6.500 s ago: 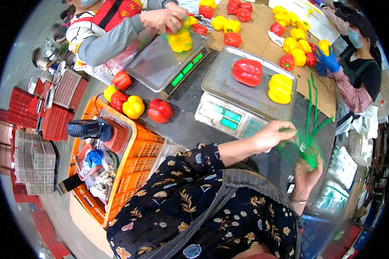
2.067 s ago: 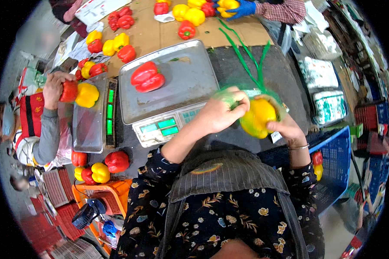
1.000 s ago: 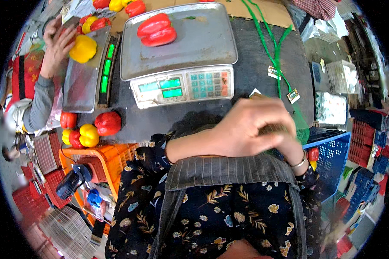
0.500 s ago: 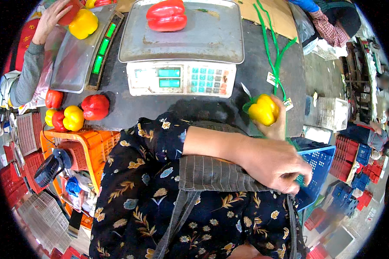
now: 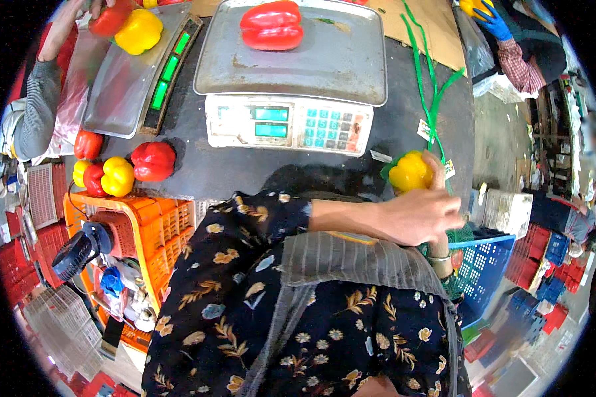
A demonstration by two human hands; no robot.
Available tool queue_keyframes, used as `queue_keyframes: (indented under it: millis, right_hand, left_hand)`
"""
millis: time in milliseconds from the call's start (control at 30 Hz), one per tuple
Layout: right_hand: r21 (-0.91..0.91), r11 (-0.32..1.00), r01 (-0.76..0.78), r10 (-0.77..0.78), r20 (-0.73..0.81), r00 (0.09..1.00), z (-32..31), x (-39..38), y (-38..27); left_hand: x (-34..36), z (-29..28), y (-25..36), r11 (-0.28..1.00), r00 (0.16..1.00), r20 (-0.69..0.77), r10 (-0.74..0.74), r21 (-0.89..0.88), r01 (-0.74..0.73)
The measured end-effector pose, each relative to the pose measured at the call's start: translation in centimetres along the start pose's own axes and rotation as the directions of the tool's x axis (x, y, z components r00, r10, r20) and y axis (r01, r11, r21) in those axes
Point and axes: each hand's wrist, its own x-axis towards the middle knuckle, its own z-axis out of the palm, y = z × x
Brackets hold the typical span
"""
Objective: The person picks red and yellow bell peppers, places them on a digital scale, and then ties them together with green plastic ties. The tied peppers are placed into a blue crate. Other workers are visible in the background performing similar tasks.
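Note:
A yellow bell pepper is in my right hand, whose fingers curl round its right side. Green material and a white label show at the pepper's left edge. My left hand reaches across my body, its fingers closed at my right wrist, against green netting that lies about that wrist. The fingertips are partly hidden. Ahead of me a red bell pepper rests on the metal pan of a white digital scale.
Red and yellow peppers sit at the table's left, above an orange crate. Green straps with tags lie at the right. A blue crate stands beside me. Another person's hand holds a red pepper; a blue-gloved hand holds a yellow one.
My left hand has moved up and slightly left, from near the blue crate to my right wrist, with the netting. The right hand still holds the yellow pepper. The view has shifted slightly.

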Motion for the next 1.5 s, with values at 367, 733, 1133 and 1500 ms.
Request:
queue_keyframes:
  millis: [367, 733, 1133, 1500]
  right_hand:
    - [-0.117, 0.987, 0.109, -0.111, -0.011, 0.994, -0.7, 2.0, -0.6]
    - [-0.343, 0.938, 0.06, 0.081, 0.383, 0.92, -1.4, 3.6, 1.0]
    - [-0.241, 0.896, 0.373, -0.238, 0.449, 0.861, -2.1, 4.9, -1.7]
    - [-0.196, 0.975, 0.104, -0.069, 0.179, 0.981, -1.3, 4.1, -1.5]
  left_hand:
    - [1.2, 2.9, -0.8, 0.985, 0.976, -0.154, 0.153, -0.053, -0.163]
    - [2.3, 1.6, 2.6, 0.807, 0.969, -0.246, -0.014, -0.575, -0.134]
    - [-5.2, -5.2, 0.5, 0.809, 0.915, -0.092, -0.393, -0.507, 0.297]
    - [-5.1, 2.0, -6.1, -0.344, 0.636, 0.658, -0.404, -0.753, 0.561]
